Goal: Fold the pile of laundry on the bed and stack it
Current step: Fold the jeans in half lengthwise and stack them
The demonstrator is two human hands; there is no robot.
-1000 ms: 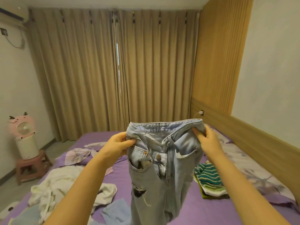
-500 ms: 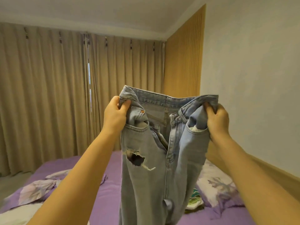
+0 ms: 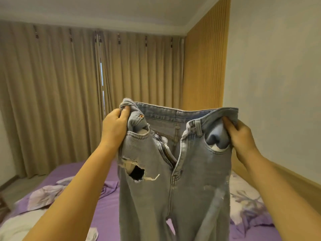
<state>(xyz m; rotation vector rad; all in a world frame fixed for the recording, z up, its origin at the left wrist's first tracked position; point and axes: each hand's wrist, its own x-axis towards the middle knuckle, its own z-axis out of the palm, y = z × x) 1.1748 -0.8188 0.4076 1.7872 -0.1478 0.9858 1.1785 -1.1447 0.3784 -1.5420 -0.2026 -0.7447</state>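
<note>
Two hands up front, but starting with the big stuff: the tan curtains (image 3: 69, 101) fill the back wall from about 9 to 12 o'clock, with a thin bright slit where they meet. Wood-slat panelling (image 3: 205, 66) runs up the corner at 1 o'clock, and a plain pale wall takes 3 o'clock. Below that we've got the bed (image 3: 107, 211) with its purple sheet spreading across the bottom, from 8 round to 4 o'clock. Next down in size, the jeans (image 3: 173, 180): light blue, held up in the air dead centre over the bed, front facing us, fly unzipped and hanging open, legs dropping straight out of the bottom edge at 6 o'clock. There's a frayed rip on the thigh on our left side. Our left hand (image 3: 113, 126) has the waistband corner bunched up tight between thumb and curled fingers at roughly 10 o'clock from the middle of the jeans, and our right hand (image 3: 240, 134) is clamped the same way on the other waistband corner at 2 o'clock, so the waist is stretched wide between them. Smaller bits: a floral pillowcase-looking cloth (image 3: 46, 197) crumpled at 8 o'clock, a white garment (image 3: 15, 226) at 7 o'clock, and floral bedding (image 3: 246, 206) at 4 o'clock.
</note>
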